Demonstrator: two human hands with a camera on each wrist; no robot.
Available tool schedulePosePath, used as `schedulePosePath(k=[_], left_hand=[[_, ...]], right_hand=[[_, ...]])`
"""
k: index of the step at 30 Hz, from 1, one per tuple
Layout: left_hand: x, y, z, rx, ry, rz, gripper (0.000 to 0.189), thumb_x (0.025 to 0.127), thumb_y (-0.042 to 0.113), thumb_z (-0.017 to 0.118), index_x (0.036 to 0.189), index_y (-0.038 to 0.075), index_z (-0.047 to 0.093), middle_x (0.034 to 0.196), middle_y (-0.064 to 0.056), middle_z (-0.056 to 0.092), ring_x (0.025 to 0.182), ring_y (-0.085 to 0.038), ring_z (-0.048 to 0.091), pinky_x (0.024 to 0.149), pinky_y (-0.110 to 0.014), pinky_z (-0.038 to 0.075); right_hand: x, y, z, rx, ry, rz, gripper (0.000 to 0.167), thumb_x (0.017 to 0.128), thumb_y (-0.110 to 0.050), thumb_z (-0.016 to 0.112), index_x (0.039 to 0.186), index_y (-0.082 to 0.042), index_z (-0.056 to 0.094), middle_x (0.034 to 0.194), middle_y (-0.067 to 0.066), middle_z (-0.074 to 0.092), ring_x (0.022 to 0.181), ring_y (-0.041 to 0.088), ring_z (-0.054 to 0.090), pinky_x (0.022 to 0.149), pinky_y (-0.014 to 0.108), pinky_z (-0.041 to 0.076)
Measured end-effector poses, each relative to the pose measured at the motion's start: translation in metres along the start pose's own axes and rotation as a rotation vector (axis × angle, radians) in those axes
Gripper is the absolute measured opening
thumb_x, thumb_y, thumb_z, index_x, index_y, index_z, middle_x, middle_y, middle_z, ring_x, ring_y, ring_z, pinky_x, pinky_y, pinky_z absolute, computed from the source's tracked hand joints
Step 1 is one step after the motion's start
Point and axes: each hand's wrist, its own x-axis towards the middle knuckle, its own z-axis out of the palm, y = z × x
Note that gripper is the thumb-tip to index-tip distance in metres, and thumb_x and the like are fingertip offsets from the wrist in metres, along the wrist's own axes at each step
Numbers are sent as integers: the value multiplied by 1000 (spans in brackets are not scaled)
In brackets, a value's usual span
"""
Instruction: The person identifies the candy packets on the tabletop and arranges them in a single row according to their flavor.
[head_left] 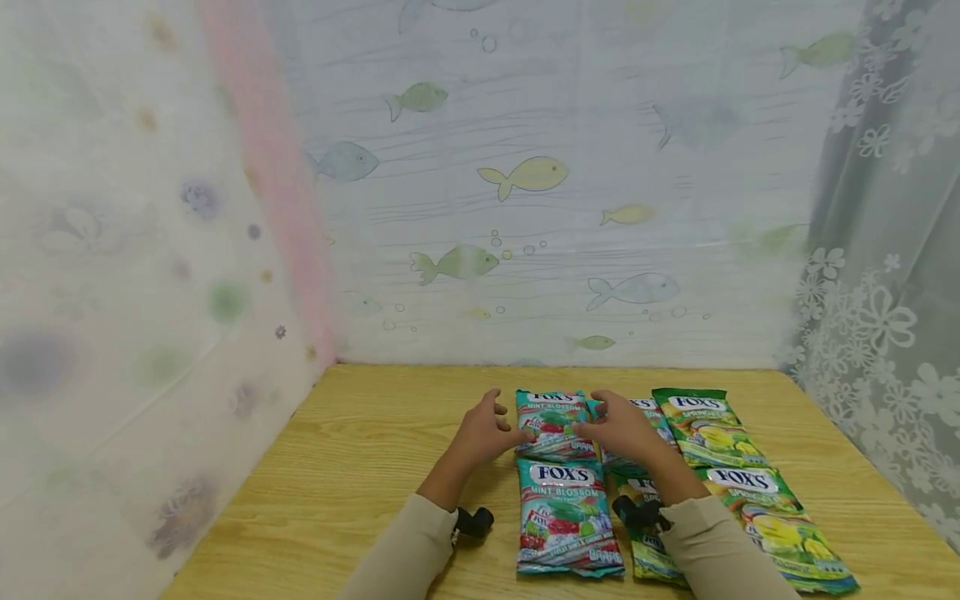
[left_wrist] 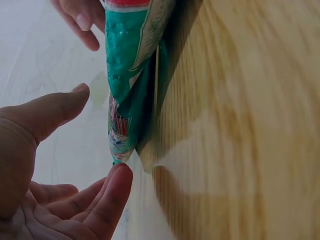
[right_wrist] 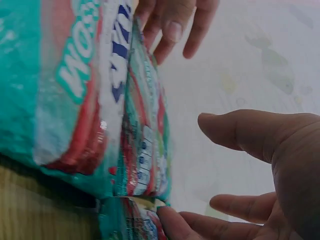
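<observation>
My left hand (head_left: 480,432) is at the left side of a teal Fox's Mint Blossom candy bag (head_left: 553,421), and my right hand (head_left: 624,432) is at its right. Both hands have thumb and fingers spread apart. In the left wrist view, the left fingertips (left_wrist: 117,182) come right at the end of the teal bag, with the thumb standing off it. The right wrist view has the right thumb (right_wrist: 227,127) away from the bags, while a lower fingertip overlaps the edge of one. Directly in front lies another Mint Blossom bag (head_left: 564,537).
Partly behind my right hand is a third teal bag (head_left: 663,423). Yellow-green Fox's bags lie at the right, one far (head_left: 708,433), one near (head_left: 787,533), another (head_left: 651,554) partly under my right forearm. All rest on the wooden table (head_left: 360,467), against a fish-print curtain (head_left: 465,317).
</observation>
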Motion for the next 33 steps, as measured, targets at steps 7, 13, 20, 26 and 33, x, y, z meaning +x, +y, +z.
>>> schedulePosePath(k=[7,13,20,26,33], left_hand=[[-3,1,4,-41,-39,-7,97,89,33,84,162,5,28,145,-18,59,123,-32,67,101,-53,55],[-3,1,8,-44,-51,-1,83,92,27,81,159,5,36,138,-14,64,121,-31,67,101,-51,56],[-3,-2,8,-67,-56,-1,67,94,21,79,152,4,49,136,-13,65,122,-31,66,96,-46,59],[-2,-3,8,-89,-65,-5,61,95,19,77,149,6,53,136,-12,65,120,-29,67,96,-44,59],[-1,-6,9,-101,-75,20,55,96,16,77,146,9,56,141,-11,63,123,-30,66,97,-44,59]], right_hand=[[2,2,9,-39,-5,23,83,92,-33,79,154,6,40,136,30,60,116,42,64,86,53,58],[1,-1,11,-47,-14,20,80,91,-34,79,152,4,44,121,20,67,96,26,67,73,44,56],[1,-2,14,-54,-17,2,77,92,-33,78,152,3,46,128,23,65,109,36,66,79,49,57],[2,0,17,-25,-24,-7,78,92,-31,78,154,2,44,142,29,58,126,46,59,93,57,56],[1,2,19,18,-10,-7,75,92,-25,80,153,1,45,146,29,55,130,46,57,97,57,54]])
